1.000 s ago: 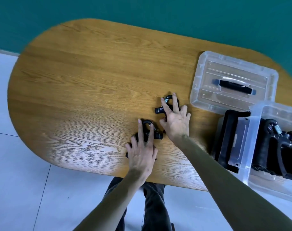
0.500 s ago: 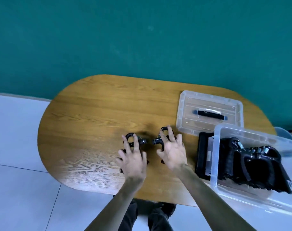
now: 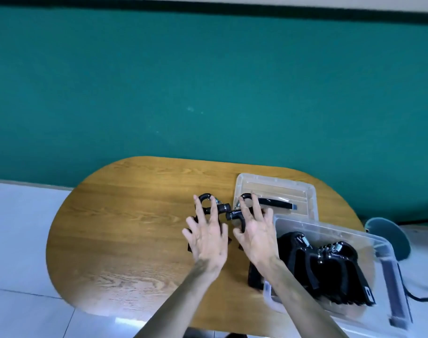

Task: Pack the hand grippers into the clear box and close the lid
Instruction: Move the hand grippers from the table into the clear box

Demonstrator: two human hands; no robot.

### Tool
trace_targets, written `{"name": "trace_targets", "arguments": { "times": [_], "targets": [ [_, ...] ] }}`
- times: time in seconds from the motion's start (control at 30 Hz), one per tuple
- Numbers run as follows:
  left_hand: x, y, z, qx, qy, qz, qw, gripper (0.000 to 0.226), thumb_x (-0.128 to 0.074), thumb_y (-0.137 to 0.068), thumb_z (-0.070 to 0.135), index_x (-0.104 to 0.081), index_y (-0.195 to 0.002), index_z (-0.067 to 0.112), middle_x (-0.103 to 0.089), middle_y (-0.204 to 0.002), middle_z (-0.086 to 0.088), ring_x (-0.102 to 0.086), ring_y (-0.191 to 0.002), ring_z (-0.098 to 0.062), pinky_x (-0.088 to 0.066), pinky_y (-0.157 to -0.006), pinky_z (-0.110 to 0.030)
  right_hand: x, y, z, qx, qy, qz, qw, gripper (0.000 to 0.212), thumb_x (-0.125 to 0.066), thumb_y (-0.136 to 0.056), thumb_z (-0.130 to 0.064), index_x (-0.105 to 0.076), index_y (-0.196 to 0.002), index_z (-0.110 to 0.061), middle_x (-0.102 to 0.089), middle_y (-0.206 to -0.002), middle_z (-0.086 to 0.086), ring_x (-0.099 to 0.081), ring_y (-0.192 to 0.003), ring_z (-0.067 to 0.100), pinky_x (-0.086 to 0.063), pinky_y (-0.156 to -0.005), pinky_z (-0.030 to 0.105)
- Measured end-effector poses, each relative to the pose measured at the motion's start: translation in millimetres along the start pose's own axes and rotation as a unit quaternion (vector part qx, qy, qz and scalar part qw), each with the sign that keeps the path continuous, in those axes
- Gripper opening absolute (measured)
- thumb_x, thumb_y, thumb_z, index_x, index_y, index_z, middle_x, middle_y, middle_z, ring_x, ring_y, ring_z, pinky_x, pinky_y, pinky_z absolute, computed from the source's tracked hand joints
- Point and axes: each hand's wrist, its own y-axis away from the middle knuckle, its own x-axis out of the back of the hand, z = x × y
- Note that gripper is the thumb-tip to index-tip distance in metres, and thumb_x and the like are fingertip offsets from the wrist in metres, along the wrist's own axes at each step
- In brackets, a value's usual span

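Note:
Two black hand grippers with metal springs are under my hands above the wooden table [image 3: 125, 230]. My left hand [image 3: 207, 237] holds the left hand gripper [image 3: 204, 198], fingers spread over its handles. My right hand [image 3: 254, 234] holds the right hand gripper [image 3: 234, 214], thumb against a handle; its loop overlaps the near corner of the clear lid [image 3: 304, 192]. The lid lies flat on the table with its black handle showing. The clear box [image 3: 330, 230] stands at the right edge, open, with several black hand grippers [image 3: 330, 262] inside.
A flat black object [image 3: 255, 276] lies on the table against the box's left side, partly hidden by my right forearm. A teal round seat [image 3: 388, 237] stands beyond the table's right end. A teal wall rises behind the table.
The view has tilted up and back. Both hands, flat on the hand grippers before, have moved to the right with them, and the right one now reaches the lid's corner.

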Motion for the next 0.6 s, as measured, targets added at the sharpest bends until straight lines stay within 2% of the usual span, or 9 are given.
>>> {"name": "trace_targets", "arguments": {
  "times": [0.13, 0.3, 0.5, 0.6],
  "targets": [
    [-3, 1, 36, -0.024, -0.008, -0.006, 1.0, 0.07, -0.037, -0.102, 0.04, 0.004, -0.158, 0.035, 0.02, -0.165, -0.008, -0.03, -0.101, -0.023, -0.028, -0.081, -0.038, 21, 1, 34, -0.025, -0.006, 0.034, 0.999, 0.081, -0.068, -0.081, -0.03, -0.033, -0.154, -0.023, -0.019, -0.165, 0.007, -0.032, -0.104, 0.029, -0.052, -0.084, 0.045],
    [-18, 12, 79, -0.062, -0.011, -0.006, 0.998, 0.07, -0.043, -0.1, 0.04, -0.005, -0.159, 0.034, 0.014, -0.167, -0.01, -0.034, -0.101, -0.026, -0.032, -0.083, -0.041, 36, 17, 82, -0.065, -0.018, 0.064, 0.996, 0.082, -0.071, -0.078, -0.026, -0.037, -0.153, -0.021, -0.022, -0.164, 0.009, -0.037, -0.099, 0.032, -0.052, -0.084, 0.047],
    [-40, 39, 132, -0.115, -0.027, -0.032, 0.992, 0.07, -0.042, -0.1, 0.041, -0.004, -0.158, 0.036, 0.013, -0.167, -0.009, -0.035, -0.105, -0.028, -0.035, -0.087, -0.043, 50, 52, 138, -0.123, -0.004, 0.077, 0.989, 0.083, -0.069, -0.077, -0.028, -0.036, -0.153, -0.022, -0.016, -0.166, 0.009, -0.038, -0.095, 0.032, -0.05, -0.081, 0.045],
    [-54, 53, 152, -0.137, -0.044, -0.049, 0.988, 0.07, -0.041, -0.1, 0.042, -0.003, -0.159, 0.036, 0.013, -0.167, -0.009, -0.035, -0.107, -0.029, -0.035, -0.089, -0.045, 53, 69, 163, -0.153, -0.011, 0.092, 0.984, 0.083, -0.074, -0.073, -0.026, -0.042, -0.15, -0.019, -0.026, -0.162, 0.013, -0.04, -0.092, 0.033, -0.052, -0.078, 0.046]
  ]
}}
